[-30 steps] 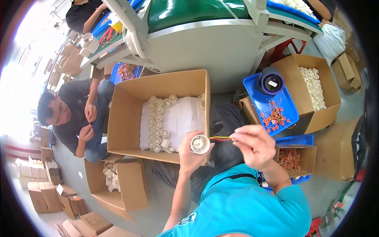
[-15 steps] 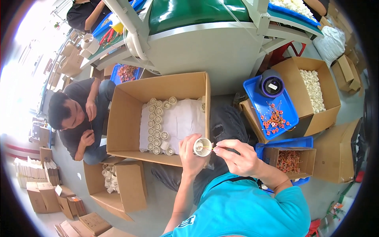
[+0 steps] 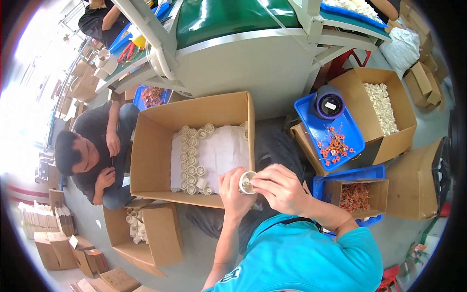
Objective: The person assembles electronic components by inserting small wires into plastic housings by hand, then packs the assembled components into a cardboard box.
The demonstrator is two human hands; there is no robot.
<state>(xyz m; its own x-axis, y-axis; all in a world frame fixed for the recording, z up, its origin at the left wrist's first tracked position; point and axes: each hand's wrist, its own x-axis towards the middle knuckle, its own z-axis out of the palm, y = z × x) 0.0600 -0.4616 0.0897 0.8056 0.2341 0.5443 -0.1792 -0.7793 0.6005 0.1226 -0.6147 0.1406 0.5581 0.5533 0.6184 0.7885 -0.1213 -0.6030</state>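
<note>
My left hand (image 3: 232, 195) is wrapped round a white plastic cup-shaped housing (image 3: 244, 185), its open mouth turned toward my right. At that mouth, the fingertips of my right hand (image 3: 282, 189) are pinched together and reach just inside. What they hold is hidden behind the fingers. Both hands are over the near right corner of a large cardboard box (image 3: 189, 113). Inside it, rows of similar white housings (image 3: 191, 151) stand on a pale liner (image 3: 224, 151), and one lies tipped near the front.
A blue tray (image 3: 305, 104) at right holds a dark round container (image 3: 329, 102) and orange-red wired parts (image 3: 334, 148). Nearer is a small carton (image 3: 379, 197) of similar parts. A co-worker (image 3: 90, 146) sits at left, beside a carton (image 3: 163, 233) with white housings. A machine frame (image 3: 238, 73) stands ahead.
My right fingers have moved left onto the housing's mouth; the thin yellowish wires seen between fingers and housing are now hidden. The view has shifted slightly.
</note>
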